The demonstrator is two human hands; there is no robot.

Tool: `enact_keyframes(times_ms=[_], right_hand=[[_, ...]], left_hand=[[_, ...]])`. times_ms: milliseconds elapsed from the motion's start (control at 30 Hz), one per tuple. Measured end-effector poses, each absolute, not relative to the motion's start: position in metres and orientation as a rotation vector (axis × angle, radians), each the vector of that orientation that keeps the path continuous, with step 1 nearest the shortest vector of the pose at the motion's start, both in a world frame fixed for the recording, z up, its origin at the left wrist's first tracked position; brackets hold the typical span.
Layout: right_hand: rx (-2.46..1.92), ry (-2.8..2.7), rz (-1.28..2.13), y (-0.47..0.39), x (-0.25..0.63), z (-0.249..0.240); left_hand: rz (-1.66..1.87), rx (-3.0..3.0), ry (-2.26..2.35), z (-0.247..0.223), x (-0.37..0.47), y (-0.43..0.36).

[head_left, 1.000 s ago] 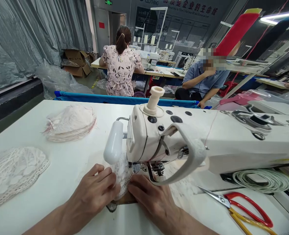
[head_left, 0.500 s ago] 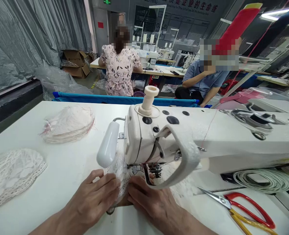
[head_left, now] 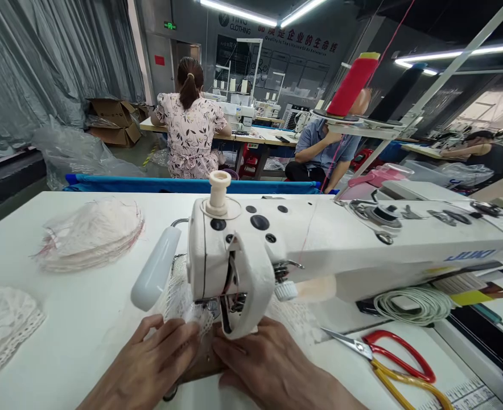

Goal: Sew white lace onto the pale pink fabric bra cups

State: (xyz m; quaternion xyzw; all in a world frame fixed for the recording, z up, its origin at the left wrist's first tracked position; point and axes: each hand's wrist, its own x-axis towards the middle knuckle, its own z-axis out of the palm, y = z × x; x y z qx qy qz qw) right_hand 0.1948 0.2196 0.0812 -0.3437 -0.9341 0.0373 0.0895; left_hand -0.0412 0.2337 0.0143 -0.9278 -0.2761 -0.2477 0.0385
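A white sewing machine (head_left: 243, 245) stands in the middle, its head over a strip of white lace fabric (head_left: 178, 293). My left hand (head_left: 161, 356) lies at the left of the needle area, fingers bent together on the lace edge. To the right, my right hand (head_left: 268, 361) is closed, with thumb and fingertips pressed on the fabric close to the presser foot. The machine's curved guard partly hides the needle and foot. More lace (head_left: 292, 319) spreads out behind my right hand. Between the hands a brownish plate shows.
Stacked white lace cups (head_left: 91, 233) and another lace pile (head_left: 4, 327) lie on the left. Scissors (head_left: 377, 356) with red and yellow handles rest at the right, near a coiled pale cord (head_left: 413, 304). A red thread cone (head_left: 354, 85) stands above. Two people sit beyond the table.
The view has shifted, so the machine and table appear farther left. The lace between my hands has moved away under the machine head, showing more of the brownish plate. Both hands stay on the fabric.
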Motion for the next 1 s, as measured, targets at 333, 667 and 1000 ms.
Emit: enact_keyframes(times_ms=[333,667,1000], right_hand=[[-1.063,-2.769,0.073,0.220,0.192,0.068],[-1.089,-2.722,0.015,0.216,0.193,0.068],[-1.175,-2.787,0.173,0.222,0.190,0.068]], left_hand=[[-0.540,-2.740,-0.800,0.015,-0.041,0.229],[-0.506,-2.681,-0.842,0.010,-0.040,0.226],[-0.609,-2.654,-0.856,0.014,-0.036,0.229]])
